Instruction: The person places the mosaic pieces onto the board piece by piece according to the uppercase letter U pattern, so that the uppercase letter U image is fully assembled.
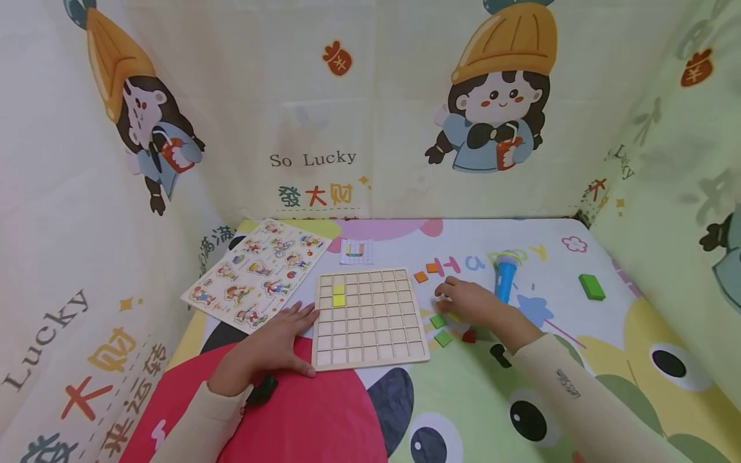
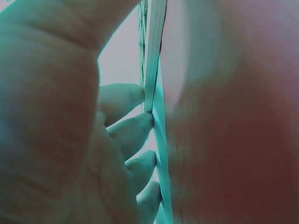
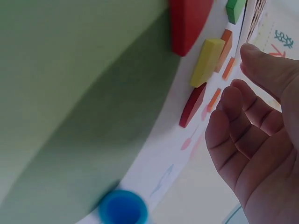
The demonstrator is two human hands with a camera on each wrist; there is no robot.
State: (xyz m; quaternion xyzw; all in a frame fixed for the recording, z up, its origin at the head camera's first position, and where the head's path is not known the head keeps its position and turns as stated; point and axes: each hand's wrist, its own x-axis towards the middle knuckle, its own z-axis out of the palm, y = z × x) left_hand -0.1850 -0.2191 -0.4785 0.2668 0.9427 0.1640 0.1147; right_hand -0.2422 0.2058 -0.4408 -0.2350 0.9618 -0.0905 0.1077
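A square wooden grid board [image 1: 370, 328] lies on the table, with two yellow tiles [image 1: 338, 296] in its upper left cells. My left hand [image 1: 280, 337] rests at the board's left edge; its fingertips touch the side, and the thumb lies near the lower left corner. To the right of the board, my right hand [image 1: 469, 301] hovers over loose tiles, fingers loosely bent and holding nothing. Around it lie orange tiles [image 1: 420, 277], green tiles [image 1: 442, 338] and a red piece [image 1: 469, 335]. The right wrist view also shows a yellow tile [image 3: 207, 63] below the fingertips.
A picture board [image 1: 260, 273] with cartoon children lies at the back left. Behind the grid sits a small pattern card [image 1: 356, 251]. A blue toy microphone [image 1: 506, 276] is just beyond my right hand, and a green block [image 1: 592, 287] lies farther right. Printed cloth walls surround the table.
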